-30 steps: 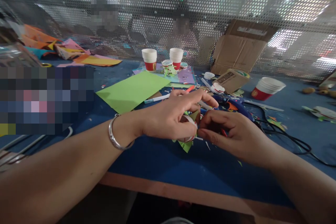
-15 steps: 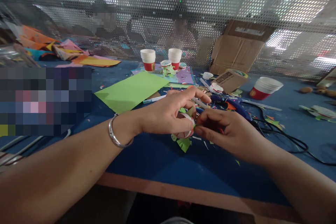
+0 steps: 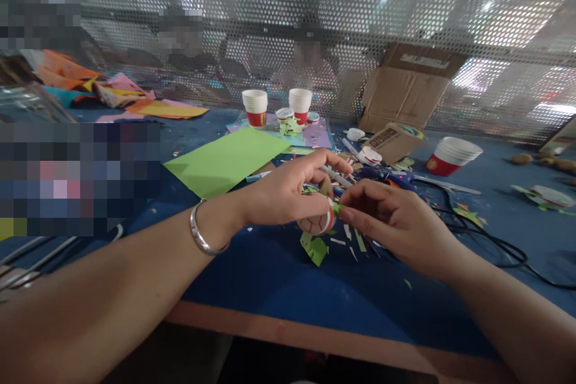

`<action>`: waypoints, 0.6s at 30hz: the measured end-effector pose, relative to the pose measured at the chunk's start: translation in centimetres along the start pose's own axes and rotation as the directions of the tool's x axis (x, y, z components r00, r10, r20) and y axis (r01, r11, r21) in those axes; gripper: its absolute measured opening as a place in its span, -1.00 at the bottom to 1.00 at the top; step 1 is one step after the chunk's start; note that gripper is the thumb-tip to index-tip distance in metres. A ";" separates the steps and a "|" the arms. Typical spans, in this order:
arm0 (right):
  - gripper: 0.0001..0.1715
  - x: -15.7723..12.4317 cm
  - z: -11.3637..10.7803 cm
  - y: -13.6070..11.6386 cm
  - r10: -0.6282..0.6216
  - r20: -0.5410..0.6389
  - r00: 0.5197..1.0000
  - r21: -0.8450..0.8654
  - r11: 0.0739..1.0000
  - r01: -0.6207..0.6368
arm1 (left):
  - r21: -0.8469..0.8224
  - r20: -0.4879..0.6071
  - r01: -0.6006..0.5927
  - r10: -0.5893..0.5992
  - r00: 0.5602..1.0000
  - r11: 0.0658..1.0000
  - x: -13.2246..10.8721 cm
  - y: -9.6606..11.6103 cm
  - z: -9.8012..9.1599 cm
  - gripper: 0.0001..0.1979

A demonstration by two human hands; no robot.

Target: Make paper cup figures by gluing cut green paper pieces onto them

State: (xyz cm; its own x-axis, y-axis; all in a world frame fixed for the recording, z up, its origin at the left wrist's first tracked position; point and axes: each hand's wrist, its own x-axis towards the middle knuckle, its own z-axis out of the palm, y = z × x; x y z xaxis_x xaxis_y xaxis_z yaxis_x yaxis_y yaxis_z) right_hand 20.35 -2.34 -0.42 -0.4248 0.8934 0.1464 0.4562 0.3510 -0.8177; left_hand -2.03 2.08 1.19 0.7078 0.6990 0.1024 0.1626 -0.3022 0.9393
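Note:
My left hand (image 3: 288, 195), with a silver bracelet at the wrist, grips a cut-down paper cup (image 3: 315, 224). The cup's white face carries red drawn lines, and its rim is red. Between the thumb and forefinger of my right hand (image 3: 398, 225) is the tip of a small green paper piece (image 3: 336, 209) at the cup's right edge. Whether that piece is glued on I cannot tell. Below the cup hangs or lies a green paper scrap (image 3: 317, 250). The left fingers behind the cup are partly hidden.
A green paper sheet (image 3: 229, 159) lies left of the hands. Stacked paper cups (image 3: 254, 108) stand behind, more cups (image 3: 453, 156) at right. Blue-handled scissors (image 3: 407, 179), a black cable (image 3: 490, 234), paper turtles (image 3: 546, 195) and cardboard (image 3: 409, 87) are around. Paper trimmings surround the hands.
My right hand has drawn slightly right from the cup, and more of the green piece shows between. The cup's red-lined face is more visible. The view has shifted a little.

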 end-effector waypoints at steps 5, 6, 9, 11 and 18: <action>-0.66 -0.2 0.1 0.2 0.039 -0.054 0.998 0.003 0.999 -0.039 | -0.169 -0.094 0.013 -0.029 0.995 0.986 0.7 -0.9 -0.7 -0.54; -0.65 -0.2 0.2 0.3 0.041 -0.050 0.998 -0.001 0.999 -0.041 | -0.212 -0.111 0.000 -0.024 0.994 0.977 0.8 -1.1 -0.7 -0.54; -0.64 -0.2 0.4 0.2 0.038 -0.044 0.998 -0.010 0.999 -0.038 | -0.291 -0.141 -0.024 -0.018 0.990 0.956 1.0 -1.5 -0.7 -0.54; -0.65 -0.1 0.5 0.3 0.032 -0.043 0.999 -0.014 0.999 -0.033 | -0.310 -0.156 -0.030 -0.020 0.988 0.950 1.0 -1.5 -0.6 -0.54; -0.68 0.1 0.6 0.7 0.022 -0.021 1.000 0.000 1.000 -0.022 | -0.352 -0.156 -0.024 -0.033 0.987 0.936 1.0 -1.0 -0.2 -0.53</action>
State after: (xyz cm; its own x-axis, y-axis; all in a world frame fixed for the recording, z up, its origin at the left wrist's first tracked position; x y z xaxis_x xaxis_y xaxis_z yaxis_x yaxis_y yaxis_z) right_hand 20.17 -2.12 -1.30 -0.3987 0.9063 0.1401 0.4656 0.3316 -0.8205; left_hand -1.66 3.17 0.41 0.5857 0.8014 0.1211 -0.1074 -0.0714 0.9917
